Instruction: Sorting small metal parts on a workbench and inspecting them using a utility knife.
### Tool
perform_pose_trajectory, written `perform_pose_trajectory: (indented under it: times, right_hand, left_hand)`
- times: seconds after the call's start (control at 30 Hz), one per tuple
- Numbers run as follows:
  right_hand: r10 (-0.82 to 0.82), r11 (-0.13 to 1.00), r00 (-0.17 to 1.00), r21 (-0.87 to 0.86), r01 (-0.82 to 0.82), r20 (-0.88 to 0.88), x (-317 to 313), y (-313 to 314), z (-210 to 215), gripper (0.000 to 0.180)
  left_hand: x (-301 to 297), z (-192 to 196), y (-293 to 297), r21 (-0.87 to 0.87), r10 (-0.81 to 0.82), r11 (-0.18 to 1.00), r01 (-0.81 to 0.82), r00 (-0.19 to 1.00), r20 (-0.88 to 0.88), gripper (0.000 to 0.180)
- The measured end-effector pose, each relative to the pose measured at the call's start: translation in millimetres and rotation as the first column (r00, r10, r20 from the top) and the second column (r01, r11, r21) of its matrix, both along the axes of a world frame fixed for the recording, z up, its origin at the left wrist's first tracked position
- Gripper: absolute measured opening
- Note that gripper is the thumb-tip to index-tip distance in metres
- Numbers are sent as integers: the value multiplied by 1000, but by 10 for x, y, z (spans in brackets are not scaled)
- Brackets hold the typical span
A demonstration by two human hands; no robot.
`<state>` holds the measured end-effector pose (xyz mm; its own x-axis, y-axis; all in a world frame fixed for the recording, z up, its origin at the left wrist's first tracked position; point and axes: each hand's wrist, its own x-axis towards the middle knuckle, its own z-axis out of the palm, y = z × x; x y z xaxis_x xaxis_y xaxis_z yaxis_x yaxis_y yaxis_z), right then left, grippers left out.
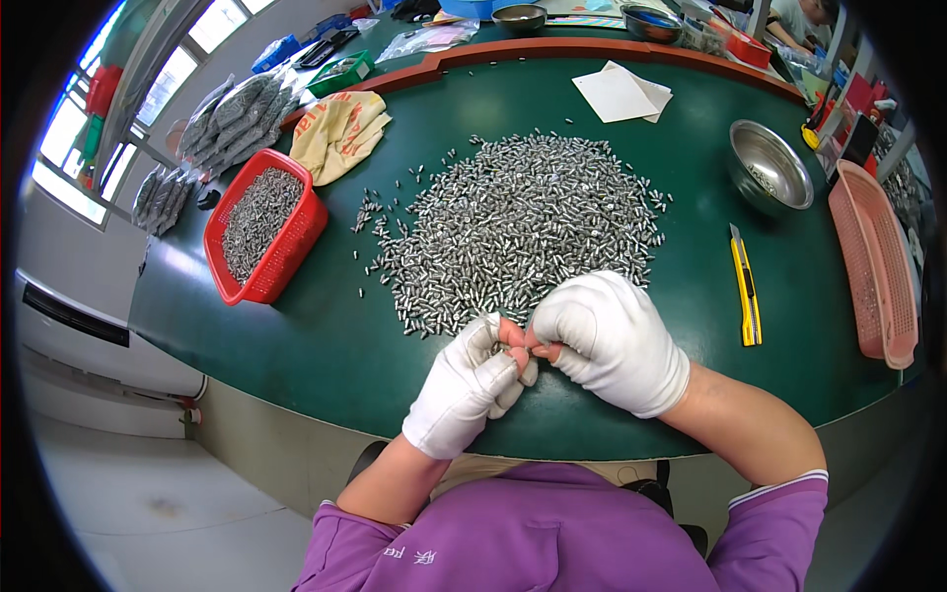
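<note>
A wide heap of small silvery metal parts (523, 217) covers the middle of the green table. At its near edge my two hands meet, both in white gloves with bare fingertips. The fingers of my left hand (469, 380) are curled and pinched together. Against them press the thumb and forefinger of my right hand (617, 340). Whatever sits between the fingertips is too small and too covered to make out. Loose parts lie scattered along the heap's left side.
Left of the heap stands a red plastic basket (318, 219) of similar parts, beside a cream cloth bag (340, 133). On the right are a yellow utility knife (747, 291), a steel bowl (779, 163) and a pink basket (873, 266). White cards (617, 94) lie near the raised far edge (552, 45).
</note>
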<state>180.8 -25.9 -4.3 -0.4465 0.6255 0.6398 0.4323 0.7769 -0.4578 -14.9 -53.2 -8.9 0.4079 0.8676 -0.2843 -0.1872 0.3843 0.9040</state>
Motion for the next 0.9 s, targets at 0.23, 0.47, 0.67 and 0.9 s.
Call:
perform_pose_trajectory:
  times: [0.23,0.47,0.67,0.9]
  right_hand:
    - [26,999,999,-42,-26,20,17,-6,20,17]
    - [-97,995,993,-30,96,-59,69,45,11,17]
    - [-171,985,985,9,171,6,113,45,44,17]
    - [-269,946,776,308,101,571,73,-44,-23,7]
  left_hand:
    - [-5,49,-1,-70,52,996,-53,999,-13,23]
    - [-60,36,11,-67,18,998,-12,996,89,36]
    - [-45,24,-1,-55,21,998,-17,997,79,42]
    - [-40,-53,56,-44,34,999,-27,987,155,64]
